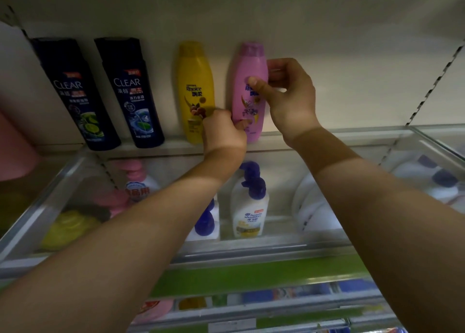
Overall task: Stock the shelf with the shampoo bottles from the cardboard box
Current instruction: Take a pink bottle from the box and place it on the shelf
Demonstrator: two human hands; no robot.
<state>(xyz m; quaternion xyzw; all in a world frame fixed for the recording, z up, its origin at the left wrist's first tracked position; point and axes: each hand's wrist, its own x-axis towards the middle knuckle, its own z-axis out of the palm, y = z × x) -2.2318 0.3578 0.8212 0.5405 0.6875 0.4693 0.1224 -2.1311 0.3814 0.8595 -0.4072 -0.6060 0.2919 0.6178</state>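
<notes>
While both hands grip it | pink bottle (247,91) upright on shelf (327,137)

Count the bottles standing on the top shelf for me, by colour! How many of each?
Dark blue: 2, one at the far left and one beside it
Yellow: 1
Pink: 1, with both hands on it, the left hand low and the right hand higher up
Total: 4 bottles on that shelf

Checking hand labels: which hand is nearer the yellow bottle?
Left. The left hand overlaps the yellow bottle at its lower right; the right hand is beyond the pink bottle.
</notes>
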